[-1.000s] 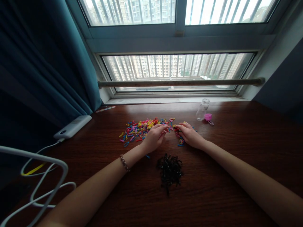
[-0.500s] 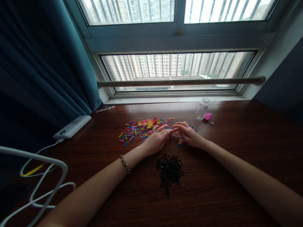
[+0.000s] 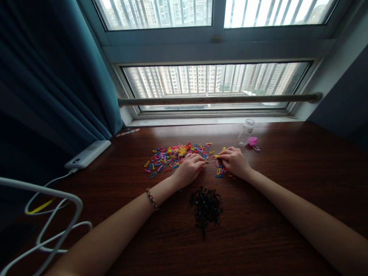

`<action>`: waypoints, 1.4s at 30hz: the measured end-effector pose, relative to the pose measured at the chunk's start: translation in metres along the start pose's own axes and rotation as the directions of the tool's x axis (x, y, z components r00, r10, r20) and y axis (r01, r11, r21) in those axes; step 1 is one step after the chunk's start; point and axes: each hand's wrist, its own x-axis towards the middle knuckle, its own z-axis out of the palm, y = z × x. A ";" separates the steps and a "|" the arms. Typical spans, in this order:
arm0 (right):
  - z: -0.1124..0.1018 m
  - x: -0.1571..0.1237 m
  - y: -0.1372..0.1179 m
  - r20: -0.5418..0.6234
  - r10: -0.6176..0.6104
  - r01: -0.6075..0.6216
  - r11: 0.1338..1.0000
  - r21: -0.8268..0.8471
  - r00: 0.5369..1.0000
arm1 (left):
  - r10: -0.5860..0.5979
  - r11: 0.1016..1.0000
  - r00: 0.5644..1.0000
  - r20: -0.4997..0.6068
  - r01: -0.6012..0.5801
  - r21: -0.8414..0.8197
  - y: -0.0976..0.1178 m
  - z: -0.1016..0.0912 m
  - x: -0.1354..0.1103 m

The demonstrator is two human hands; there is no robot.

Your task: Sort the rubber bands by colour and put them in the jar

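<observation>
Small coloured hair elastics [image 3: 172, 156] lie in a wide loose pile on the brown table. My left hand [image 3: 189, 168] rests at the right edge of this pile, fingers curled down together. A thin dark sliver shows by its fingertips, too small to name. Over a smaller group of coloured elastics [image 3: 220, 171], my right hand [image 3: 236, 163] bends its fingers closed on several of them, with yellow ones poking out at the fingertips. The hand hides part of that group. Nearer to me sits a heap of black hair elastics [image 3: 206, 207], touched by neither hand.
A clear empty bottle [image 3: 245, 132] stands at the back right beside a pink cap [image 3: 252, 141]. On the left are a white power strip [image 3: 87, 154], looping white cables [image 3: 71, 199] and a blue curtain [image 3: 94, 84]. The window [image 3: 215, 82] has a rail across it.
My hands have come apart. The right one has shifted slightly right and its fingers have curled onto the smaller group, while the left fingers have drawn in from their stretched position.
</observation>
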 end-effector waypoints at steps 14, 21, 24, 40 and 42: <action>-0.003 0.006 0.000 -0.162 0.243 -0.161 0.902 0.401 0.957 | 0.249 0.788 0.926 0.285 -0.023 -0.615 0.028 -0.022 0.004; -0.032 0.006 -0.044 0.261 0.100 -0.277 0.455 0.846 0.960 | 0.156 0.873 0.965 0.212 -0.034 -0.487 0.015 -0.018 0.006; -0.032 -0.002 -0.066 0.394 -0.226 -0.243 0.496 0.833 0.891 | -0.085 0.942 0.996 0.031 0.091 -0.324 0.003 -0.011 0.005; -0.012 0.008 -0.016 0.281 0.200 -0.344 0.554 0.758 0.939 | 0.234 0.972 0.958 0.167 -0.226 -0.066 0.023 -0.012 0.001; -0.015 0.011 -0.017 0.199 0.260 -0.310 0.512 0.801 0.945 | 0.209 0.978 0.957 0.202 -0.204 -0.044 0.019 -0.010 0.001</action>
